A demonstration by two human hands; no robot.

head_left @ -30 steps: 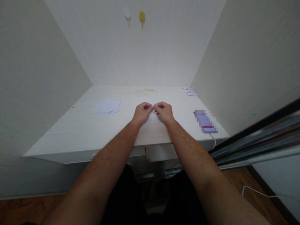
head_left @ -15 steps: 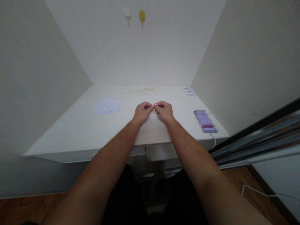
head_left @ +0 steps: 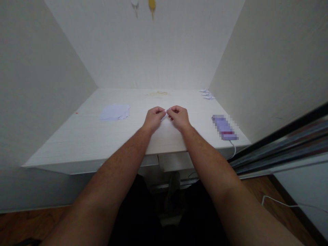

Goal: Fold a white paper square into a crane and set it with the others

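Observation:
Above the middle of the white desk (head_left: pixel 77 136), my left hand (head_left: pixel 154 118) and my right hand (head_left: pixel 179 117) meet at the fingertips. Both are closed in a pinch on a small piece of white paper (head_left: pixel 164 117), most of which my fingers hide. To the left lies a loose stack of white paper sheets (head_left: pixel 114 112). Several small folded white paper pieces (head_left: pixel 208 94) rest in the desk's back right corner.
A phone-like device (head_left: pixel 224 127), blurred out, lies at the right with a white cable (head_left: pixel 234 150) running off the front edge. Walls enclose the desk on three sides. Two hooks, one yellow (head_left: pixel 152 4), hang on the back wall.
The view has tilted slightly downward. My fingers have shifted on the small paper, and a bit of it now shows below the fingertips.

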